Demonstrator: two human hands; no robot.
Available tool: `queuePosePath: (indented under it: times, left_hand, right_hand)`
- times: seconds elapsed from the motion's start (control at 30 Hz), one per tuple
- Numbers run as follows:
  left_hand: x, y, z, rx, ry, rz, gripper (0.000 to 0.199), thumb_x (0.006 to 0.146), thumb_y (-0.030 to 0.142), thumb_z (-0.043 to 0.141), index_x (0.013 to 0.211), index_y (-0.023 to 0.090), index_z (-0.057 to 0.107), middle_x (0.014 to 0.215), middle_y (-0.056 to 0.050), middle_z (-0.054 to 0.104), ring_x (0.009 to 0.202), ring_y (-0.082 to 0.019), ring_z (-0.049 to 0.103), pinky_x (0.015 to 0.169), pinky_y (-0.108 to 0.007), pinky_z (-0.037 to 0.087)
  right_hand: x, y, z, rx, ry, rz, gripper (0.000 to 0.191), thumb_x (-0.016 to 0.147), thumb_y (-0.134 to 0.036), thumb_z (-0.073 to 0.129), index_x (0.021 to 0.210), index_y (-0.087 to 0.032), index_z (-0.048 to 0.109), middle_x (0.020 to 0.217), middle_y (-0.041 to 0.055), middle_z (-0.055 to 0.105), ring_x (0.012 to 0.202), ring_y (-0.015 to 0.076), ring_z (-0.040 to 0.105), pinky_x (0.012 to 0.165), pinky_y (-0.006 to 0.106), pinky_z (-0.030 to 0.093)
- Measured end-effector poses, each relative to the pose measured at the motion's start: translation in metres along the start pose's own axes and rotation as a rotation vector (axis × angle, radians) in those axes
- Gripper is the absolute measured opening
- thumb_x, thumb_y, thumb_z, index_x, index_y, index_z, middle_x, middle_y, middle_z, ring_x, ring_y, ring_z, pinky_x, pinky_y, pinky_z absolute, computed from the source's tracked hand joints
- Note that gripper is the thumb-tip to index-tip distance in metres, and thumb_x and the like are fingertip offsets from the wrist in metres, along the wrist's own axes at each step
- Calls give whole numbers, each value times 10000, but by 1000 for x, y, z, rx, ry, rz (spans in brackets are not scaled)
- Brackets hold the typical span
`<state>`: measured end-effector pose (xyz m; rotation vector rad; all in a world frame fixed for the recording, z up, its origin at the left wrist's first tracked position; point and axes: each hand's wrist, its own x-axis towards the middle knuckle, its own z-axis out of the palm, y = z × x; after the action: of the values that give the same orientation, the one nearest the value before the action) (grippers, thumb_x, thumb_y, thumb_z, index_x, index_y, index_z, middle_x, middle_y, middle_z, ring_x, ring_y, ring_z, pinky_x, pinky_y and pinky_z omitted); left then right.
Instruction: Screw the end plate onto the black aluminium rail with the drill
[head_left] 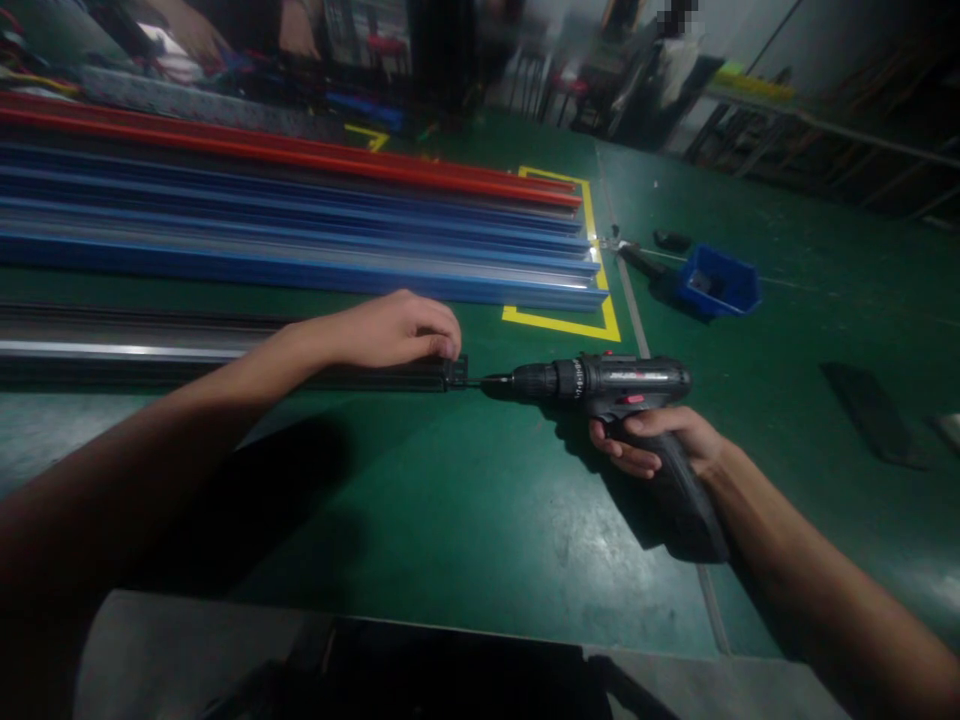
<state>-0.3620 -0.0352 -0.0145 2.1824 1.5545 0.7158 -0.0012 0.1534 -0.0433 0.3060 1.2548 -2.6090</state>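
A long black metal rail (382, 378) lies along the near part of the green table, with a small black end piece (457, 372) at its right end. My left hand (405, 328) is closed over that end, its fingers curled down onto the end piece; the fingertips are partly hidden. My right hand (667, 440) grips the handle of a black cordless drill (634, 377), which lies level and points left. The drill's bit (491, 380) reaches the end piece, but I cannot tell how far in it goes.
Several blue rails (420, 265) and a red rail (390, 157) lie behind, ending inside yellow tape (559, 322). A blue bin (718, 283), pliers (637, 258) and a dark flat object (870, 412) sit to the right. Another person's hands (187, 35) are at the far left.
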Motion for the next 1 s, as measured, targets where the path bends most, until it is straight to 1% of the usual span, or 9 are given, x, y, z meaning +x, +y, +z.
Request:
queuePosePath:
  times: [0.23, 0.43, 0.77, 1.0]
  left_hand:
    - [0, 2, 0, -1, 1, -7, 234, 983, 301, 569, 879, 220, 762, 928, 1, 783, 857, -133, 717, 800, -231, 496]
    - [-1, 0, 0, 3, 9, 8, 241, 994, 311, 567, 882, 218, 760, 930, 4, 782, 864, -128, 718, 810, -225, 495]
    - [0, 3, 0, 3, 8, 5, 238, 984, 299, 566, 873, 221, 762, 927, 3, 783, 857, -132, 719, 803, -232, 504]
    - [0, 2, 0, 2, 13, 4, 236, 980, 317, 578, 866, 226, 763, 916, 5, 784, 840, -131, 717, 788, -230, 504]
  right_hand:
    - [0, 1, -1, 2, -5, 1, 261, 925, -226, 693, 1087, -29, 748, 875, 80, 683, 514, 42, 483, 531, 177, 520]
    - [0, 2, -3, 13, -6, 0, 284, 921, -226, 697, 1103, -12, 742, 882, 90, 687, 519, 44, 502, 531, 178, 515]
    - [1, 0, -2, 12, -13, -1, 268, 923, -220, 696, 1095, -22, 747, 876, 82, 688, 519, 41, 494, 538, 174, 521]
    - [0, 2, -7, 24, -21, 5, 299, 915, -234, 712, 1109, -10, 749, 897, 99, 690, 520, 49, 512, 541, 182, 530]
